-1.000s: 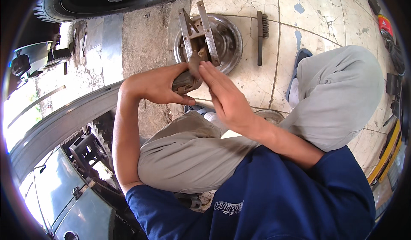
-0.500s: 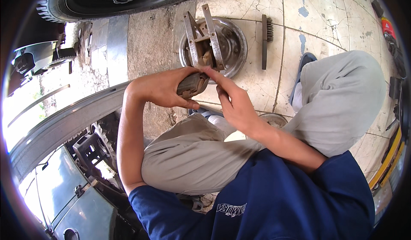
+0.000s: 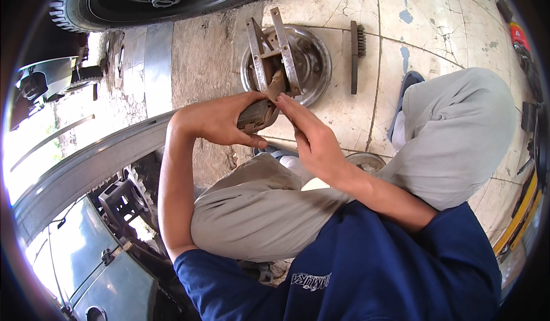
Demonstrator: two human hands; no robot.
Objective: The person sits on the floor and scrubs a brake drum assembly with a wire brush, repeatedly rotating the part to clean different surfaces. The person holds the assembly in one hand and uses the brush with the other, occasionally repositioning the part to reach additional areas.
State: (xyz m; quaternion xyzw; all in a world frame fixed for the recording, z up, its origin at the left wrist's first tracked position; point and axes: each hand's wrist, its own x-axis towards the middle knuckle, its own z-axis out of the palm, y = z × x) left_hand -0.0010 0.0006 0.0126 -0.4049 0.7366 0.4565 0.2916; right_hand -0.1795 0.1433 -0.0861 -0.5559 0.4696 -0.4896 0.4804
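Observation:
My left hand (image 3: 220, 117) is wrapped round a brown, worn, block-like part (image 3: 252, 116) with a rounded end, its thumb along the near side. My right hand (image 3: 316, 140) has its fingers stretched out, their tips against the right end of that part. Just beyond my hands, a rusty metal bracket (image 3: 282, 49) with two parallel arms stands over a round, dished metal plate (image 3: 315, 69) on the floor. A brown piece (image 3: 278, 83) shows between the bracket's arms, close to my fingertips; whether it joins the held part I cannot tell.
A wire brush (image 3: 354, 57) lies right of the plate on cracked tiles. A large tyred wheel (image 3: 166, 3) is at the top left. A long metal beam (image 3: 91, 163) runs along the left, near a dark vehicle body. Tools (image 3: 521, 46) line the right edge.
My right fingertips have slid slightly toward me and right along the held part, uncovering more of the brown piece by the bracket. My left hand keeps its hold.

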